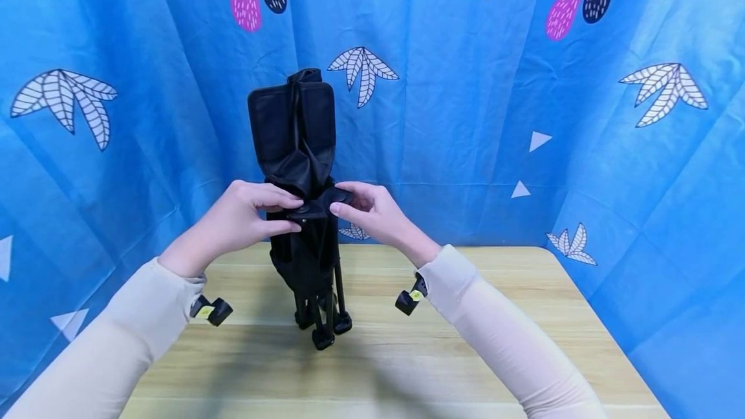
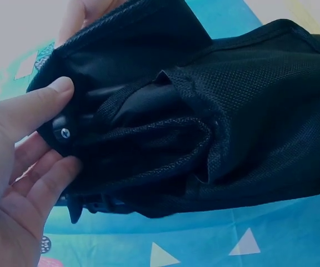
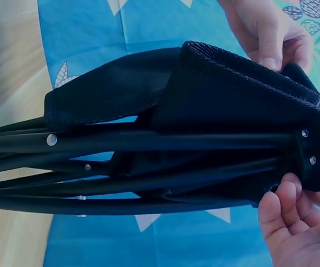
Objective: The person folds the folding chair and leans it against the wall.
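Note:
A folded black camping chair (image 1: 305, 251) stands upright, its fabric bunched between dark tube legs and its feet (image 1: 323, 339) on the table. My left hand (image 1: 253, 212) pinches a corner of the fabric at the chair's upper left, with thumb and fingers beside a screw head in the left wrist view (image 2: 65, 133). Opposite it, my right hand (image 1: 372, 209) grips the other corner; the right wrist view shows its fingers (image 3: 288, 206) curled at the riveted end of a tube (image 3: 221, 140). Above both hands rises the folded backrest (image 1: 314, 115). Mesh fabric (image 2: 271, 105) hangs in folds below.
The chair stands on a light wood-grain table (image 1: 465, 328). Behind and on both sides hangs a blue patterned curtain (image 1: 454, 115). Each wrist carries a small black camera, such as the left one (image 1: 218, 312).

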Motion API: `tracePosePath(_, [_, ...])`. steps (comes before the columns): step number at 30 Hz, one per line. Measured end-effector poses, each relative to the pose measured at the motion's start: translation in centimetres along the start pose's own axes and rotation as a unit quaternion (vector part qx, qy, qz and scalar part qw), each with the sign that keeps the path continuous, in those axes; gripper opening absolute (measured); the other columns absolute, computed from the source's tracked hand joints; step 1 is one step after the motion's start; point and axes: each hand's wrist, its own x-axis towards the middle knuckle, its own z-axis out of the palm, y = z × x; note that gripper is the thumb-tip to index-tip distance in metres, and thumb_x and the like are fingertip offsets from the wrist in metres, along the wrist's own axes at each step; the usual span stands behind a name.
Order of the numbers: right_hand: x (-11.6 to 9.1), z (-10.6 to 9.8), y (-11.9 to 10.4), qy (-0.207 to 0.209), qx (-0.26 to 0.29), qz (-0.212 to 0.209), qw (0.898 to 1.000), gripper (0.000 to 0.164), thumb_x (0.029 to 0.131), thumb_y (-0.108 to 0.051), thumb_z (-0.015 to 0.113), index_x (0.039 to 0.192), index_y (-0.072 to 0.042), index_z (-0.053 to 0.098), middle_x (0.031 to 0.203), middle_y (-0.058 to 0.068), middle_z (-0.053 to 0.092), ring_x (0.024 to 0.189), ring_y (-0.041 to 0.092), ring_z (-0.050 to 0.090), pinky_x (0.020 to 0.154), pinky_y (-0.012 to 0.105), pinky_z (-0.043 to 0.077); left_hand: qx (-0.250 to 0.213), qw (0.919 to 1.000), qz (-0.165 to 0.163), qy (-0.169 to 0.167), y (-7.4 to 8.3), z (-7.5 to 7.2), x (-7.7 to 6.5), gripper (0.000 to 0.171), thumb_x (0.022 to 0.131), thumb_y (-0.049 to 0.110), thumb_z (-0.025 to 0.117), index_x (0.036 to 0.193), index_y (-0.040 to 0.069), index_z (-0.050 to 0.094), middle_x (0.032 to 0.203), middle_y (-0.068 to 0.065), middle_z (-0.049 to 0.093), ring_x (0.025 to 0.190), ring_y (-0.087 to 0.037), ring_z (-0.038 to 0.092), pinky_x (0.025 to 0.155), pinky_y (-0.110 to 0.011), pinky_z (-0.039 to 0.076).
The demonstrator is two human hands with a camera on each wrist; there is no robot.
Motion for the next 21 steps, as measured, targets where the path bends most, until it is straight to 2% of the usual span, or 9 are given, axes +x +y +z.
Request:
tracePosePath(3, [-0.2, 0.1, -0.2, 0.013, -0.002, 0.003, 1.000, 0.044, 0.104, -0.019, 0.068, 0.144, -0.001, 0.066, 0.091, 0.007, 0.069, 0.080, 0.022, 0.062, 0.070, 0.028, 0.051, -0.009, 1.0000, -0.001, -0.002, -0.1, 0.0, 0.1, 0.038, 0.075, -0.002, 0.097, 0.111, 0.005, 0.087, 0.109, -0.013, 0.084, 0.093, -0.027, 0.080, 0.066, -0.021, 0.061])
tracePosePath(6, [-0.4, 0.2, -0.4, 0.028, -0.007, 0.013, 0.999, 0.045, 0.103, -0.021, 0.072, 0.143, -0.001, 0.066, 0.094, 0.007, 0.070, 0.081, 0.019, 0.063, 0.071, 0.028, 0.052, -0.011, 0.9999, -0.003, -0.004, -0.3, 0.1, 0.1, 0.038, 0.076, -0.002, 0.096, 0.112, 0.006, 0.086, 0.110, -0.012, 0.084, 0.094, -0.027, 0.079, 0.066, -0.022, 0.061])
tracePosePath(8, [-0.5, 0.3, -0.5, 0.035, -0.010, 0.022, 0.999, 0.047, 0.103, -0.024, 0.073, 0.143, -0.002, 0.066, 0.095, 0.007, 0.071, 0.082, 0.019, 0.063, 0.072, 0.028, 0.052, -0.014, 0.9999, -0.003, -0.006, -0.7, 0.2, 0.0, 0.039, 0.076, -0.002, 0.096, 0.113, 0.006, 0.086, 0.111, -0.011, 0.084, 0.096, -0.027, 0.078, 0.068, -0.018, 0.058])
tracePosePath(12, [-0.8, 0.5, -0.7, 0.054, -0.024, 0.035, 0.998, 0.049, 0.101, -0.030, 0.076, 0.142, -0.005, 0.066, 0.091, 0.006, 0.070, 0.081, 0.021, 0.064, 0.071, 0.030, 0.053, -0.045, 0.9988, -0.014, -0.014, -1.3, 0.4, 0.1, 0.039, 0.079, -0.004, 0.093, 0.116, 0.006, 0.085, 0.114, -0.011, 0.083, 0.100, -0.026, 0.078, 0.084, -0.006, 0.055])
tracePosePath(15, [-0.9, 0.7, -0.8, 0.070, -0.035, 0.038, 0.996, 0.050, 0.099, -0.032, 0.078, 0.140, -0.006, 0.066, 0.087, 0.006, 0.068, 0.080, 0.022, 0.063, 0.069, 0.030, 0.053, -0.082, 0.9958, -0.035, -0.021, -1.8, 0.5, 0.1, 0.038, 0.082, -0.006, 0.091, 0.118, 0.004, 0.084, 0.115, -0.012, 0.082, 0.102, -0.017, 0.078, 0.094, -0.007, 0.053])
tracePosePath(18, [-1.0, 0.9, -1.0, 0.082, -0.045, 0.038, 0.995, 0.050, 0.098, -0.032, 0.081, 0.139, -0.007, 0.066, 0.085, 0.005, 0.067, 0.078, 0.021, 0.063, 0.069, 0.029, 0.053, -0.110, 0.9923, -0.053, -0.024, -2.2, 0.5, 0.2, 0.038, 0.083, -0.008, 0.089, 0.119, 0.003, 0.083, 0.115, -0.014, 0.081, 0.102, -0.003, 0.074, 0.094, -0.008, 0.054])
tracePosePath(21, [-1.1, 1.1, -1.3, 0.093, -0.051, 0.036, 0.994, 0.050, 0.097, -0.031, 0.083, 0.137, -0.006, 0.067, 0.085, 0.005, 0.068, 0.078, 0.020, 0.063, 0.070, 0.029, 0.053, -0.123, 0.9900, -0.064, -0.028, -2.5, 0.5, 0.2, 0.037, 0.084, -0.008, 0.089, 0.118, 0.002, 0.083, 0.115, -0.015, 0.080, 0.101, 0.005, 0.072, 0.095, -0.009, 0.055])
